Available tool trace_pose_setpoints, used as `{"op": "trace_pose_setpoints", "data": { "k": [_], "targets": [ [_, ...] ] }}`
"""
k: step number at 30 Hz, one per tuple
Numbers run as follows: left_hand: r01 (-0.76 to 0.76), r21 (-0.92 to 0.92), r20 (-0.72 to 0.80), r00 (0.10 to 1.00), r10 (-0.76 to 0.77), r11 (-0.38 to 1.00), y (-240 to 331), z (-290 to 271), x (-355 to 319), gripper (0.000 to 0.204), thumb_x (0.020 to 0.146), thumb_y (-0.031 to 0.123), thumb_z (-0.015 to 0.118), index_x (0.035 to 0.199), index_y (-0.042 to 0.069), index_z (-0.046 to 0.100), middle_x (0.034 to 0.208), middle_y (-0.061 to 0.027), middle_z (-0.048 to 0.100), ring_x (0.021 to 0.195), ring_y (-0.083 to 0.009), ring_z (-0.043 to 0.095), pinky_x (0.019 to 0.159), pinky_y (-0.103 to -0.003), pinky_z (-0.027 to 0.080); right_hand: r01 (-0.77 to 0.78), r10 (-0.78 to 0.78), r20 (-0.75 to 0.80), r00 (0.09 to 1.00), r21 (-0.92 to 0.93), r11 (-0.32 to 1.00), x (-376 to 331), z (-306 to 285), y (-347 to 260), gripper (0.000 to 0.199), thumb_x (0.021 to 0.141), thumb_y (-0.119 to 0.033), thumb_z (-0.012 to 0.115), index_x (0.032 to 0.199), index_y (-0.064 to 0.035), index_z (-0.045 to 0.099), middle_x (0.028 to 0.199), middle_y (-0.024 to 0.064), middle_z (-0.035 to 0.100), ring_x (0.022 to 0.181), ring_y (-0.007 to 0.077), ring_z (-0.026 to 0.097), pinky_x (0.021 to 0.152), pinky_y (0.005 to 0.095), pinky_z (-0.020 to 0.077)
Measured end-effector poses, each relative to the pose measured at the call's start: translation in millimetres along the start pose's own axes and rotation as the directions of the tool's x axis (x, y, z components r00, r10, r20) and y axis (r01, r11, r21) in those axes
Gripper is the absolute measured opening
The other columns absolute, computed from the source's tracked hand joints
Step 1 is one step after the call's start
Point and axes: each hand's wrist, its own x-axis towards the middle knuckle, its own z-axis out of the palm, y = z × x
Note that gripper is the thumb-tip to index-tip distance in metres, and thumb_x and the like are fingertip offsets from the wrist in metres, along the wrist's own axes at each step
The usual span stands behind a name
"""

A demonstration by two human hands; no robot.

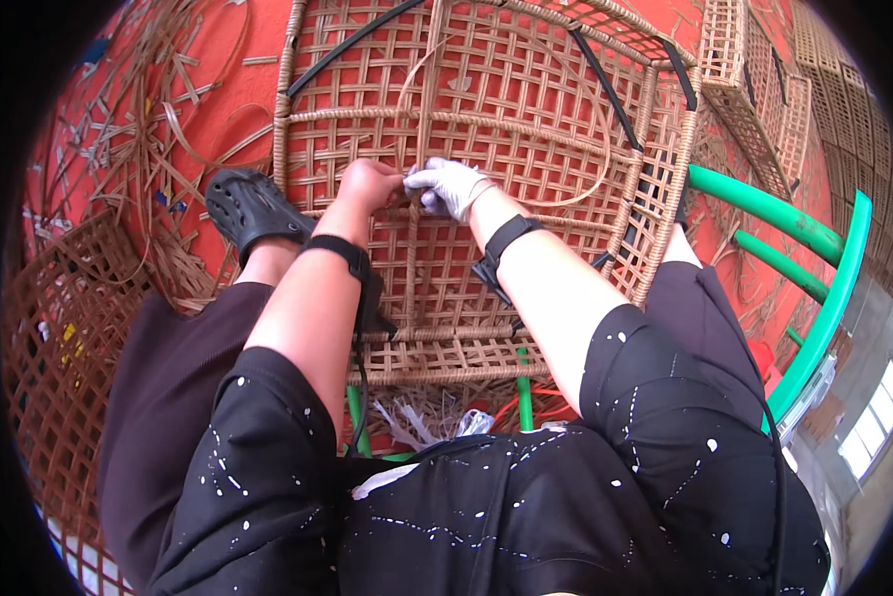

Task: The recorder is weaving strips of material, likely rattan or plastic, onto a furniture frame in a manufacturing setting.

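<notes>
A woven rattan basket frame (pixel 367 124) with open square weave and black bands along its sides lies between my legs. My left hand (pixel 367 184) is bare and closed, its fingertips pinched at the upright rib down the middle. Beside it my right hand (pixel 448 187), in a thin whitish glove, is pinched too, the fingertips of both nearly touching. A long pale cane strip (pixel 606 149) arcs over the weave, and one end of it runs in toward my right hand. The strip's part within my fingers is mostly hidden.
Loose cane scraps (pixel 153 129) litter the red floor at the left. A woven panel (pixel 79 288) leans beside my left leg. Green tubing of a chair (pixel 834 298) curves at the right, and more woven baskets (pixel 749 89) stand at the far right.
</notes>
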Motion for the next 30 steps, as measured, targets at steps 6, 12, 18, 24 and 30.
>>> {"op": "trace_pose_setpoints", "data": {
  "k": [6,12,18,24,30],
  "targets": [
    [0.100,0.107,0.032,0.994,-0.104,0.989,5.1,1.6,11.9,0.021,0.079,0.023,0.068,0.088,0.005,0.072,0.068,-0.0043,0.067,0.053,-0.0084,0.058,0.051,-0.026,0.048,0.103,-0.019,0.148,0.989,-0.588,0.802,-8.7,-8.0,-11.5,0.034,0.081,-0.004,0.056,0.113,-0.0037,0.047,0.095,0.0087,0.062,0.065,0.0109,0.061,0.053,0.0240,0.0478],
    [0.054,0.176,-0.156,0.987,-0.026,0.983,1.5,27.1,-3.1,0.026,0.079,0.030,0.063,0.092,0.010,0.071,0.090,-0.0134,0.068,0.087,-0.0275,0.066,0.081,-0.037,0.050,0.139,-0.338,0.077,0.938,-0.977,0.164,-14.1,-1.5,0.1,0.040,0.077,-0.013,0.057,0.114,-0.0034,0.044,0.107,0.0210,0.061,0.092,0.0387,0.060,0.080,0.0445,0.0484],
    [-0.154,0.144,-0.172,0.969,0.178,0.977,-7.7,39.7,-22.5,0.026,0.078,0.021,0.061,0.099,0.007,0.069,0.095,-0.0149,0.067,0.093,-0.0280,0.064,0.084,-0.038,0.050,0.025,-0.445,0.000,0.896,-0.998,0.050,-24.6,11.2,8.0,0.022,0.080,-0.022,0.057,0.095,-0.0062,0.057,0.091,0.0163,0.064,0.086,0.0366,0.062,0.076,0.0440,0.0498],
    [-0.111,0.257,-0.268,0.946,0.181,0.960,-9.0,56.6,-47.8,0.043,0.074,0.027,0.071,0.111,0.006,0.063,0.098,-0.0105,0.068,0.089,-0.0216,0.066,0.084,-0.033,0.049,-0.129,-0.260,-0.144,0.955,-0.989,0.074,-26.2,7.6,-12.3,0.036,0.083,-0.039,0.051,0.089,-0.0080,0.069,0.091,0.0137,0.067,0.087,0.0324,0.063,0.078,0.0413,0.0492],
    [-0.052,0.212,-0.353,0.927,0.126,0.976,1.8,58.7,-53.9,0.042,0.072,0.039,0.072,0.103,0.011,0.068,0.090,-0.0100,0.069,0.087,-0.0262,0.065,0.083,-0.037,0.047,0.121,-0.207,-0.142,0.968,-0.457,0.881,-93.8,-11.1,-67.5,0.026,0.080,-0.035,0.065,0.073,-0.0102,0.067,0.063,0.0005,0.060,0.054,0.0100,0.052,0.048,0.0235,0.0396]
  ]
}}
